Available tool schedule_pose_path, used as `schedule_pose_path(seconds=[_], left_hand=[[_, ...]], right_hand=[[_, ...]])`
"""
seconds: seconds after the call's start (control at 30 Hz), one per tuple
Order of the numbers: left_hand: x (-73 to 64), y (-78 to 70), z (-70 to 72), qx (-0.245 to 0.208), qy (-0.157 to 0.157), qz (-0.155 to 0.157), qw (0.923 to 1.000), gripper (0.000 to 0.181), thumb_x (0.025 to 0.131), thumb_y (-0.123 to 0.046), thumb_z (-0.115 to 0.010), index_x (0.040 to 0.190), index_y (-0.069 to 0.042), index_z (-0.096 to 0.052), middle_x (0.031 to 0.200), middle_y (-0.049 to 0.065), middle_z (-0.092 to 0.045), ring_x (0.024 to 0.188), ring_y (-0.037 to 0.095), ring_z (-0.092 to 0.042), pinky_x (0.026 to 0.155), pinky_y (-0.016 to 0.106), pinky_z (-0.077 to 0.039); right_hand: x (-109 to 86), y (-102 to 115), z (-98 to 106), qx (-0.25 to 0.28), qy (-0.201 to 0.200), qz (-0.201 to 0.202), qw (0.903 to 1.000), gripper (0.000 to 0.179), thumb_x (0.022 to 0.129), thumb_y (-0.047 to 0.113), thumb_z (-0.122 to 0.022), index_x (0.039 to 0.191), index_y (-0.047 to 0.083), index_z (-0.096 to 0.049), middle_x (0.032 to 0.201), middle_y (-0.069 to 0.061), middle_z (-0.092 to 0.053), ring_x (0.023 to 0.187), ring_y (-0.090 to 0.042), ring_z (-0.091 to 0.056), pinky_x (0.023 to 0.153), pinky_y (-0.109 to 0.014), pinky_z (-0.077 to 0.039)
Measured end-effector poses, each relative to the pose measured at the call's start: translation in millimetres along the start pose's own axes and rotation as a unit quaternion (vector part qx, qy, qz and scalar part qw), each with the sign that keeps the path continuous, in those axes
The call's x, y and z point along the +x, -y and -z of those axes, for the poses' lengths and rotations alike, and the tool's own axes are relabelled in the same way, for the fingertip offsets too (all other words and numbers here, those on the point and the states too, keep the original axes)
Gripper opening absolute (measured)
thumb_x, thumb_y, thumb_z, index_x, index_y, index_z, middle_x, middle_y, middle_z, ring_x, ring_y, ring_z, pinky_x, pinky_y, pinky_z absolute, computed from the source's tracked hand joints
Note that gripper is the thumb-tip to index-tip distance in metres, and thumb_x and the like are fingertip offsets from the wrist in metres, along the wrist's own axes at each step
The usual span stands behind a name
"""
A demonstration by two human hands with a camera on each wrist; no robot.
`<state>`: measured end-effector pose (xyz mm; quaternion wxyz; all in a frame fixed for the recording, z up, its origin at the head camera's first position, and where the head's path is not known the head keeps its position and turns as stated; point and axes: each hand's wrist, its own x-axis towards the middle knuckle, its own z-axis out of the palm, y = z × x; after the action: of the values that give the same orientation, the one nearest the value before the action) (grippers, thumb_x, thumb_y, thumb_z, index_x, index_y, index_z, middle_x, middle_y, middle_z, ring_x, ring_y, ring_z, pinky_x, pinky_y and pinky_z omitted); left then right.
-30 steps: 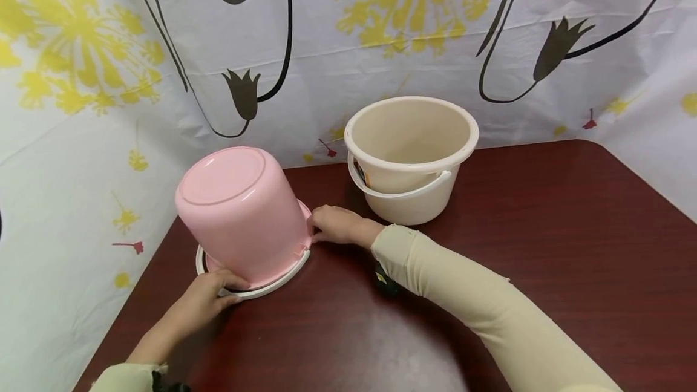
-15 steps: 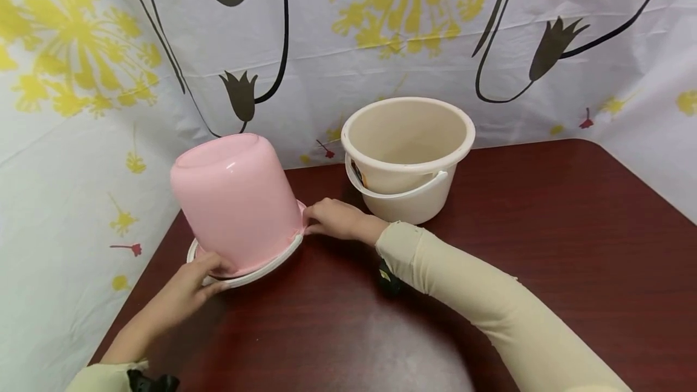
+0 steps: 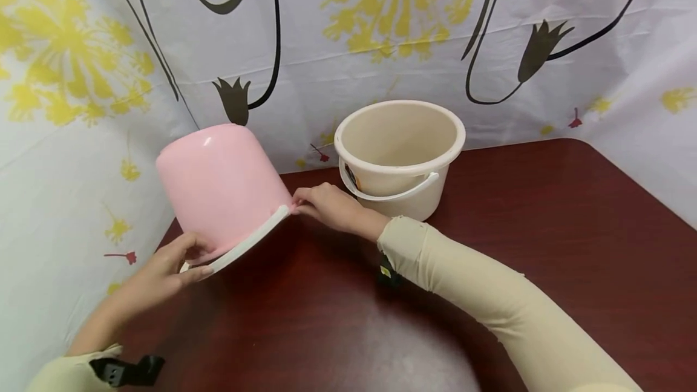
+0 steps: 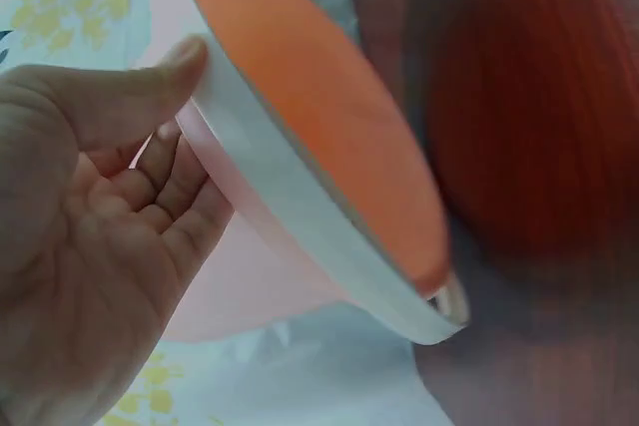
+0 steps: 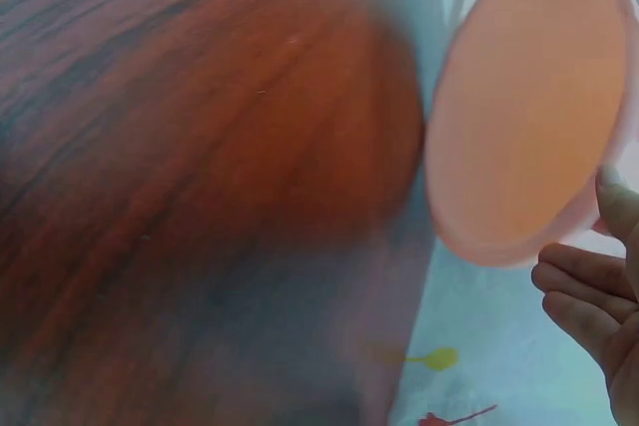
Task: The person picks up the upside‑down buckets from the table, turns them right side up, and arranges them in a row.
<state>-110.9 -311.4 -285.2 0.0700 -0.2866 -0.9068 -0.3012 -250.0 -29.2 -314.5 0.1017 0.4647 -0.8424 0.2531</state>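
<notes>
A pink bucket (image 3: 218, 186), tilted with its base up and its mouth facing down toward the person, is held off the table at the left. Its white handle (image 3: 251, 242) lies along the near rim. My left hand (image 3: 149, 277) grips the rim and handle, with the thumb (image 4: 165, 77) on the handle and the fingers behind, as the left wrist view shows. On the bucket's right side, my right hand (image 3: 334, 205) pinches the rim. The inside of the bucket (image 5: 529, 97) looks orange in the right wrist view, and nothing is seen in it.
A cream bucket (image 3: 392, 183) stands upright at the table's back, just beyond my right hand, its white handle (image 3: 405, 192) hanging down in front. The dark red table (image 3: 544, 228) meets a white floral cloth (image 3: 327, 65) behind and at both sides.
Both hands have lifted the pink bucket and tipped its mouth up toward the person. The bucket has shifted a little left. The cream bucket stands where it was.
</notes>
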Motion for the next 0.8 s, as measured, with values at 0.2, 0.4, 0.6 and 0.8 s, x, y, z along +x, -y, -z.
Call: schedule_pose_path(seconds=[0.2, 0.4, 0.6, 0.8], left_hand=[[10.5, -8.0, 14.4, -0.119, 0.034, 0.000, 0.9923, 0.029, 0.080, 0.012, -0.061, 0.102, -0.004, -0.049, 0.083, 0.002, -0.048, 0.071, 0.011, -0.049, 0.057, 0.024, -0.042], [19.6, -13.3, 27.8, -0.173, 0.063, -0.032, 0.9824, 0.035, 0.083, 0.016, -0.054, 0.114, -0.001, -0.050, 0.092, 0.002, -0.053, 0.077, 0.012, -0.053, 0.059, 0.025, -0.044], [28.9, -20.7, 34.9, -0.257, 0.054, -0.068, 0.9624, 0.038, 0.081, 0.023, -0.048, 0.114, 0.004, -0.050, 0.092, 0.004, -0.054, 0.077, 0.013, -0.052, 0.062, 0.023, -0.043], [35.7, -22.8, 44.6, -0.302, 0.054, -0.069, 0.9491, 0.038, 0.083, 0.023, -0.042, 0.114, 0.003, -0.048, 0.095, 0.006, -0.055, 0.080, 0.013, -0.054, 0.066, 0.022, -0.045]], right_hand=[[4.0, 9, 17, -0.003, -0.023, -0.043, 0.9988, 0.021, 0.092, 0.030, -0.055, 0.103, 0.015, -0.065, 0.089, 0.003, -0.067, 0.078, -0.006, -0.061, 0.069, -0.021, -0.046], [6.9, 14, 35, 0.018, -0.032, -0.058, 0.9976, 0.022, 0.092, 0.029, -0.054, 0.105, 0.015, -0.065, 0.091, 0.003, -0.068, 0.082, -0.006, -0.062, 0.071, -0.022, -0.046], [15.2, 19, 55, 0.011, -0.059, -0.069, 0.9958, 0.024, 0.092, 0.031, -0.054, 0.105, 0.017, -0.068, 0.091, 0.005, -0.068, 0.078, -0.004, -0.060, 0.069, -0.021, -0.044], [27.0, 28, 79, 0.024, -0.061, -0.098, 0.9930, 0.025, 0.091, 0.030, -0.057, 0.107, 0.015, -0.069, 0.095, 0.003, -0.068, 0.081, -0.005, -0.061, 0.073, -0.021, -0.045]])
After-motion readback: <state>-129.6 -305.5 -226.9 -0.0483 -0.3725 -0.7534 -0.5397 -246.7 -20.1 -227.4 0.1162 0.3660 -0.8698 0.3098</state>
